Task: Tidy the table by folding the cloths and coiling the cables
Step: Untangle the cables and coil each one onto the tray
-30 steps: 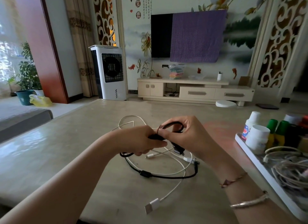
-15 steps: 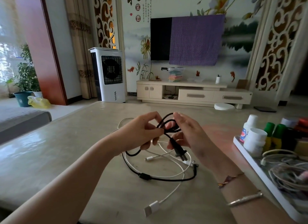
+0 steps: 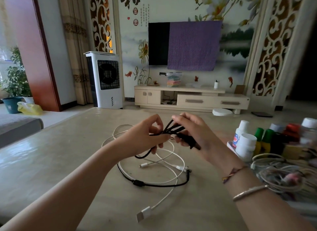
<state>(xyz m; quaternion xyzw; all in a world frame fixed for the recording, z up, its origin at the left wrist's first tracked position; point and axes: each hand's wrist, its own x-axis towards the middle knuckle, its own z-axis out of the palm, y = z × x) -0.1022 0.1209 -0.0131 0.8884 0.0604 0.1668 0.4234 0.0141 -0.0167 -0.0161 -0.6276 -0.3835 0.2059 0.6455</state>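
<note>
Black cable (image 3: 173, 129), partly gathered into short loops, is pinched between the left hand (image 3: 145, 138) and right hand (image 3: 192, 132) above the table (image 3: 51, 153); its tail lies loose there. White cable (image 3: 164, 163) stays uncoiled. Coiling looks barely begun.

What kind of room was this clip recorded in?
Most likely a home living room: a wall-mounted TV partly draped with a purple cloth, a low cream TV cabinet beneath, and a standing air cooler.
</note>
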